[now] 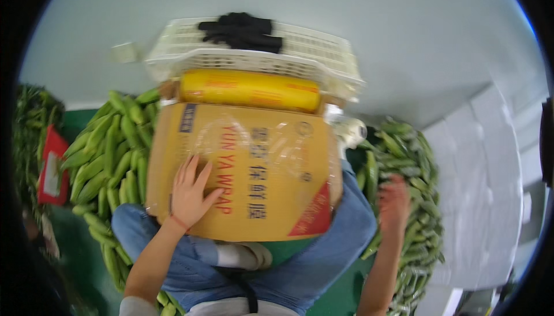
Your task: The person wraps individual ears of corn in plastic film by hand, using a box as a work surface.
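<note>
Left hand (193,196) spread flat on cardboard box (277,172), fingers apart and extended, gripping nothing. Box sits between jeans-clad knees (352,218). Right hand (394,198) off to box's right, over long green vegetables (421,200); fingers blurred, can't tell how far open or if holding anything. Yellow film roll (248,89) along box's far edge; white plastic basket (314,40) beyond box, black gloves (242,32) on top. More green vegetables (109,149) left of box.
</note>
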`<state>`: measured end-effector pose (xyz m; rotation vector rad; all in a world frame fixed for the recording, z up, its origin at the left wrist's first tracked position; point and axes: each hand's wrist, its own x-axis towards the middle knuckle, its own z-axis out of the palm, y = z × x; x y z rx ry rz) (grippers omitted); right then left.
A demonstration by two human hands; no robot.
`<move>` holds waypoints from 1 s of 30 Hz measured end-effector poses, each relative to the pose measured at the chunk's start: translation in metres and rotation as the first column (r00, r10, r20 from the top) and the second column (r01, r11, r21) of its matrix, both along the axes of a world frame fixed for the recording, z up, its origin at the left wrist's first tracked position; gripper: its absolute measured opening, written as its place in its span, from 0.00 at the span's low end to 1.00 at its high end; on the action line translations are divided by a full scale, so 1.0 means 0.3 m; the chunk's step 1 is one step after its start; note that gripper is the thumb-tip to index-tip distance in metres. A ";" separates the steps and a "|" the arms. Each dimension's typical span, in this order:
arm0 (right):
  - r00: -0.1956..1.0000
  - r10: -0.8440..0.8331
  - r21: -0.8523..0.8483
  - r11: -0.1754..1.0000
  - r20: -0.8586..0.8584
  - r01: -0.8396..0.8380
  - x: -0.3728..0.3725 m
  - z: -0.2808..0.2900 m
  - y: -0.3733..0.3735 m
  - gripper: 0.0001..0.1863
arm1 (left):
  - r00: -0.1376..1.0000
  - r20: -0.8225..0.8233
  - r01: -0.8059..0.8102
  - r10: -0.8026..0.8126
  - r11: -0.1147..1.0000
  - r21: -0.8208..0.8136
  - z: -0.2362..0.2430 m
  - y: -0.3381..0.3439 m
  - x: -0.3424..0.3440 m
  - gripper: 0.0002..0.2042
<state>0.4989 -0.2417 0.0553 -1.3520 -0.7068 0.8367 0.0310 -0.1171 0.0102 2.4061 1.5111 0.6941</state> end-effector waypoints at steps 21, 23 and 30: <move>0.066 0.764 -0.620 0.569 0.642 -0.540 -0.540 0.001 0.013 0.15 | 0.961 0.227 0.083 -0.158 0.948 0.307 0.074 -0.394 -0.402 0.04; 0.141 0.804 -0.681 0.570 0.578 -0.461 -0.567 -0.020 -0.021 0.15 | 0.960 0.250 -0.194 0.129 0.946 0.259 -0.043 -0.534 -0.527 0.05; 0.150 0.829 -0.724 0.548 0.539 -0.419 -0.555 -0.054 0.030 0.13 | 0.256 -0.218 -0.661 0.942 0.006 -0.750 -0.745 -0.772 -0.831 0.37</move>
